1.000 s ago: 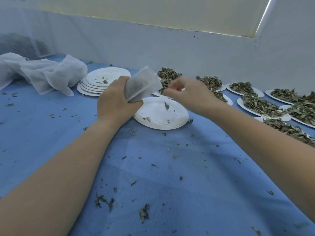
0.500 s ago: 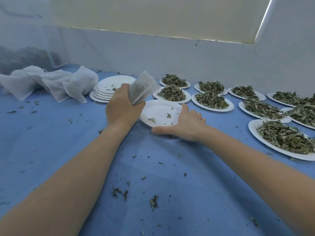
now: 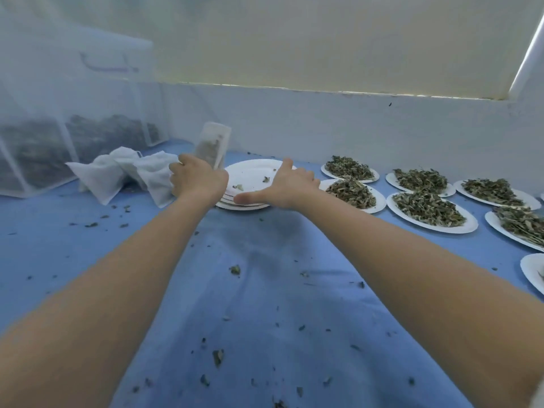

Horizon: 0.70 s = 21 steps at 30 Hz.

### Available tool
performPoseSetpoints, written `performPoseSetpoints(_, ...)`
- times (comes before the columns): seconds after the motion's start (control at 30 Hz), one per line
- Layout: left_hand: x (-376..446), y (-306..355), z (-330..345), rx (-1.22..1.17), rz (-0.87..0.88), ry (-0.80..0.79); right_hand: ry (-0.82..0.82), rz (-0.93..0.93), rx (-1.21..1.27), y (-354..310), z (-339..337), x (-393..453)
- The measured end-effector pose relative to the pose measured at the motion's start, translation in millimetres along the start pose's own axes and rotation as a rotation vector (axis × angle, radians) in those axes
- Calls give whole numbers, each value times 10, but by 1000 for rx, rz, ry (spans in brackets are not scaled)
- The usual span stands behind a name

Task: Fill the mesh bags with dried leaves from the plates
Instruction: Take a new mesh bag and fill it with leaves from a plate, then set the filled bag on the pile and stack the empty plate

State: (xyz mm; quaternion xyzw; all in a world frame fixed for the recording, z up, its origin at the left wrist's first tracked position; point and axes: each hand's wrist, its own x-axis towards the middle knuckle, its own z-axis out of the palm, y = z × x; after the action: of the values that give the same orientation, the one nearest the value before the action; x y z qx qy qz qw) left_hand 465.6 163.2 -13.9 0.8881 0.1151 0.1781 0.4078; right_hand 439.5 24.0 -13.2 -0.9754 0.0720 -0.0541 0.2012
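Fingers of my left hand [image 3: 196, 181] grip a mesh bag [image 3: 212, 148], contents blurred; my right hand [image 3: 285, 187] lies flat on the plate stack [image 3: 250, 184], hiding its edge.

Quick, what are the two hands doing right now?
Left hand: holding a mesh bag.
Right hand: open, fingers straight on the empty plate.
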Motion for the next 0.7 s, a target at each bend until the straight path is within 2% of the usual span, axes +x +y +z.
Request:
performPoseSetpoints(0.2,482,-305,79,171,118,-73,-30,97,79,-212,274,560)
performPoseSetpoints(0.37,674,-454,205,414,198,-21,-29,134,-98,-204,427,755)
performPoseSetpoints(0.53,585,-371,272,529,241,87,21,10,-201,-155,461,689)
performPoseSetpoints(0.7,235,-216,213,616,420,141,53,-77,-190,-161,228,379)
